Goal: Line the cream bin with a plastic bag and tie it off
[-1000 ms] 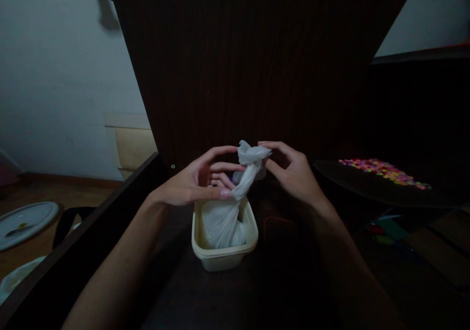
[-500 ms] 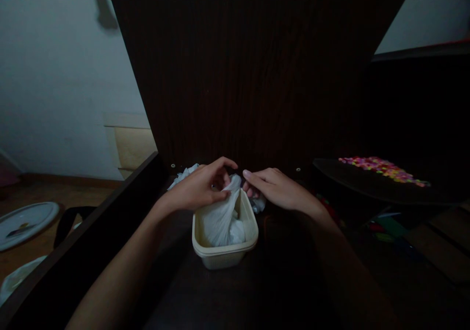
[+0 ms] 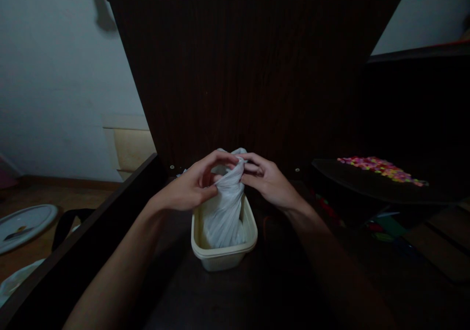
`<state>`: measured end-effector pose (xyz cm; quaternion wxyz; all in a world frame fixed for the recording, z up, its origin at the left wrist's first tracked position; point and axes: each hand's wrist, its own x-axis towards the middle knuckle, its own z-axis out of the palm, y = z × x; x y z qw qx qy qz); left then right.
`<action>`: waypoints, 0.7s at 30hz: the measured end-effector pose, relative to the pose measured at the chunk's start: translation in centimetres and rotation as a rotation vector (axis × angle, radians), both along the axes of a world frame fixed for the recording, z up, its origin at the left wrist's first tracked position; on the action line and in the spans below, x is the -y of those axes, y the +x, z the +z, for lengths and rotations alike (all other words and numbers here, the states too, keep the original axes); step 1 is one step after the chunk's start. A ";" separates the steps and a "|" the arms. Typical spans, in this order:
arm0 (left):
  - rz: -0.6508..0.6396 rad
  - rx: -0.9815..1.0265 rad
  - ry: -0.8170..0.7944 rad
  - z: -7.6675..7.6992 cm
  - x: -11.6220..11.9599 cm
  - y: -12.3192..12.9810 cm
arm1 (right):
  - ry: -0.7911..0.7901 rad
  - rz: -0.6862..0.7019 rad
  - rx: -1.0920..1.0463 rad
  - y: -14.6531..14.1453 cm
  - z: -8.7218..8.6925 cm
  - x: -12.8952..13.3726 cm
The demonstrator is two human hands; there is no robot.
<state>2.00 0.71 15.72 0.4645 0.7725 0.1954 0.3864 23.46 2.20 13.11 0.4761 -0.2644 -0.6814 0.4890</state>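
A thin white plastic bag point(image 3: 226, 217) stands gathered and twisted in a cream rectangular container point(image 3: 224, 251). Its upper part rises above the container's far rim. From the left, my left hand point(image 3: 200, 180) grips the bag's gathered neck with curled fingers. My right hand point(image 3: 266, 178) pinches the same neck from the right side, its thumb and fingers close to those of the left. What the bag holds, if anything, is hidden. The container rests on a dark wooden surface point(image 3: 205, 295).
A dark upright panel point(image 3: 249, 75) rises behind the container. At left runs a raised dark edge point(image 3: 110, 227), with a round white lid-like object point(image 3: 27, 224) on the floor beyond. Right, a dark curved board point(image 3: 352, 183) carries a colourful beaded strip point(image 3: 384, 169).
My right hand has moved left and closed on the bag's neck. The bag has been drawn upward and twisted, and my left hand has risen slightly with it.
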 end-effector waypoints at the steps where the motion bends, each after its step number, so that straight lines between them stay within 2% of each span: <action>1: 0.003 0.003 0.017 0.1 0.0 -0.1 | -0.022 -0.025 -0.084 -0.2 0.2 0.2; 5: 0.063 -0.018 0.043 0.6 0.3 -0.2 | -0.048 -0.117 -0.305 -0.6 0.8 1.0; 13: 0.213 0.021 0.142 0.4 0.4 0.4 | 0.046 -0.116 -0.310 -0.8 1.3 2.4; 17: 0.410 -0.025 0.209 0.5 -0.5 -0.6 | 0.068 -0.082 -0.312 -0.4 2.1 3.3; 21: 0.596 -0.035 0.240 -0.2 -1.8 -1.2 | 0.133 -0.016 -0.297 -0.6 2.6 4.1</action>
